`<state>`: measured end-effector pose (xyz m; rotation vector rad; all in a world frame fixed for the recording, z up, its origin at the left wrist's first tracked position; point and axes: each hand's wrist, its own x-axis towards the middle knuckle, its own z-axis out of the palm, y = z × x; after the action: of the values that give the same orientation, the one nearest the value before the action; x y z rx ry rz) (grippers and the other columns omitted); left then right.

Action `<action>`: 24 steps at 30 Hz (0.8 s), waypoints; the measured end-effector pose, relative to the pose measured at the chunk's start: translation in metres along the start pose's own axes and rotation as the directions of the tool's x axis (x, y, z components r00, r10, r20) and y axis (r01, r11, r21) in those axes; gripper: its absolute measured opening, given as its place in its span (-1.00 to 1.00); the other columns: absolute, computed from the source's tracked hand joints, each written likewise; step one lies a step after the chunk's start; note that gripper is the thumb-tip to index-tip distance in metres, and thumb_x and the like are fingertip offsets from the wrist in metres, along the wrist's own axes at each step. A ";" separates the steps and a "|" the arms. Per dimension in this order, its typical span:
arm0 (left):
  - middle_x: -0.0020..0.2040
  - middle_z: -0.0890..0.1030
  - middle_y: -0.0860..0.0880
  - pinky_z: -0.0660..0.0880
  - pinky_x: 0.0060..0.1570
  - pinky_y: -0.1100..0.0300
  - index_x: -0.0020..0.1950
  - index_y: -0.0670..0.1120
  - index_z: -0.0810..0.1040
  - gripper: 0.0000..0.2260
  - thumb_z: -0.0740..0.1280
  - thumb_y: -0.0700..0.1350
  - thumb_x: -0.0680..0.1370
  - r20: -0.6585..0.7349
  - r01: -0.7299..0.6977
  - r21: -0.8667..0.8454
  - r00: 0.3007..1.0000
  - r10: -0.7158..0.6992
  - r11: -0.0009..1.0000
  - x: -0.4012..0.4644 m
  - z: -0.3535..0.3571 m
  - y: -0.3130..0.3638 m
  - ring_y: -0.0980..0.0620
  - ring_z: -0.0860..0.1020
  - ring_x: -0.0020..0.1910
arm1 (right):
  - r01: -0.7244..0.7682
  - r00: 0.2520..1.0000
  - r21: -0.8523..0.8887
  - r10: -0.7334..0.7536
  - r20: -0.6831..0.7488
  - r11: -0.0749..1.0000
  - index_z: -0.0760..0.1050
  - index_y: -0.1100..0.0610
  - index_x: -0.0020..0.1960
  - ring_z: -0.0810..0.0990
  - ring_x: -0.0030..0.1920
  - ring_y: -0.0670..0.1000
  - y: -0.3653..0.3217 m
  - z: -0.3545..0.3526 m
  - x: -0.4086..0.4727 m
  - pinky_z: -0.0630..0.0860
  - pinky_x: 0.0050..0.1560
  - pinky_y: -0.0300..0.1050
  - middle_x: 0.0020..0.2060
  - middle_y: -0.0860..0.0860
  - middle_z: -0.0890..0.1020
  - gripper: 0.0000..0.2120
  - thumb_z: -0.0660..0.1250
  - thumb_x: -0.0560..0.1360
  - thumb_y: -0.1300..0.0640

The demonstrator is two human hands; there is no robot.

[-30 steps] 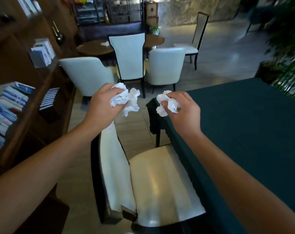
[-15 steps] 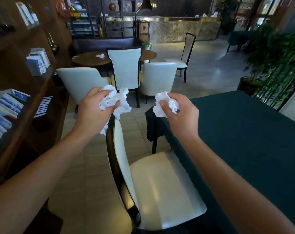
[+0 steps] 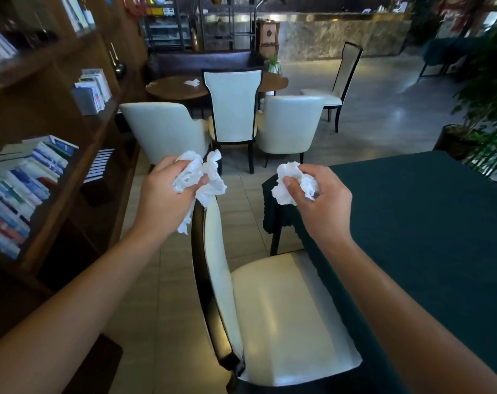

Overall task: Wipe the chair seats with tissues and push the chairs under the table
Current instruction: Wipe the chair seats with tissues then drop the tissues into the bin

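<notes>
A cream chair (image 3: 281,317) with a dark frame stands below me, its seat partly tucked under the table (image 3: 429,228) covered in dark green cloth. My left hand (image 3: 167,200) grips a crumpled white tissue (image 3: 204,177) just above the top of the chair's backrest. My right hand (image 3: 321,203) holds a second crumpled tissue (image 3: 292,183) over the table's near corner. Both hands hover above the chair and do not touch the seat.
A wooden bookshelf (image 3: 42,155) full of books runs along the left. Ahead, three cream chairs (image 3: 233,106) surround a round wooden table (image 3: 182,86). A tall chair (image 3: 344,75) stands farther right. Potted plants (image 3: 486,109) fill the right side.
The view has tilted upward, showing more of the room. The chair's backrest now appears edge-on. Both hands stay raised, each still gripping its tissue.
</notes>
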<state>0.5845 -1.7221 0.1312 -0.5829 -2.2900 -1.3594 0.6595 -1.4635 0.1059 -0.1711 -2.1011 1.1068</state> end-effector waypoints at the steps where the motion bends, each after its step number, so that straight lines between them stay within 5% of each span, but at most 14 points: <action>1: 0.11 0.61 -0.05 0.48 0.06 0.31 0.15 -0.17 0.68 -0.84 0.45 -0.18 0.58 0.000 0.003 0.004 1.000 -0.003 1.000 0.003 -0.002 -0.004 0.06 0.59 0.05 | -0.002 1.000 -0.005 0.002 0.006 1.000 0.64 0.05 0.21 0.53 0.01 -0.40 -0.001 0.004 0.001 0.43 -0.10 -0.52 0.02 -0.17 0.63 -0.75 0.48 0.57 -0.01; 4: 0.11 0.60 -0.02 0.42 -0.07 0.50 0.12 -0.15 0.68 -0.85 0.45 -0.14 0.58 -0.004 0.038 -0.004 0.999 -0.038 0.999 0.018 -0.007 -0.020 0.12 0.57 0.01 | -0.007 1.000 -0.021 0.007 0.001 1.000 0.64 0.04 0.21 0.53 0.01 -0.40 -0.006 0.019 0.004 0.44 -0.08 -0.50 0.02 -0.17 0.64 -0.75 0.48 0.57 -0.01; 11: 0.16 0.61 0.02 0.43 0.00 0.47 0.21 -0.13 0.67 -0.77 0.44 -0.07 0.59 0.058 0.027 -0.034 0.998 -0.025 0.999 0.058 -0.038 -0.071 0.07 0.57 0.07 | -0.036 0.997 -0.077 0.030 -0.078 0.996 0.64 0.01 0.19 0.56 0.01 -0.33 -0.041 0.075 0.013 0.45 -0.10 -0.48 0.02 -0.18 0.64 -0.77 0.48 0.57 -0.03; 15: 0.14 0.59 0.08 0.58 -0.09 0.19 0.19 -0.07 0.67 -0.80 0.45 -0.09 0.58 0.085 0.019 -0.065 0.996 -0.014 0.998 0.087 -0.076 -0.116 0.01 0.61 -0.05 | -0.076 0.987 -0.102 0.061 -0.146 0.992 0.64 0.03 0.22 0.61 0.03 -0.21 -0.074 0.122 0.011 0.50 -0.03 -0.38 0.04 -0.13 0.67 -0.72 0.47 0.58 -0.06; 19: 0.13 0.55 0.10 0.34 -0.11 0.63 0.20 -0.11 0.67 -0.80 0.41 -0.11 0.60 0.095 -0.045 -0.073 0.994 0.052 0.996 0.115 -0.106 -0.155 0.30 0.47 -0.03 | -0.073 0.984 -0.154 0.046 -0.173 0.985 0.64 0.06 0.23 0.57 0.02 -0.33 -0.100 0.164 0.008 0.45 -0.07 -0.47 0.03 -0.13 0.67 -0.71 0.48 0.57 -0.04; 24: 0.14 0.56 0.07 0.33 -0.06 0.62 0.19 -0.13 0.68 -0.81 0.44 -0.15 0.58 0.159 -0.075 -0.147 0.982 0.099 0.986 0.144 -0.121 -0.182 0.26 0.49 -0.01 | -0.060 0.980 -0.178 0.023 -0.199 0.982 0.64 0.06 0.22 0.57 -0.01 -0.32 -0.125 0.198 0.023 0.48 -0.07 -0.41 0.02 -0.11 0.66 -0.72 0.49 0.57 -0.03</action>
<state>0.3823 -1.8885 0.1321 -0.8618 -2.2778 -1.4885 0.5380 -1.6612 0.1434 -0.3981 -2.0267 0.8811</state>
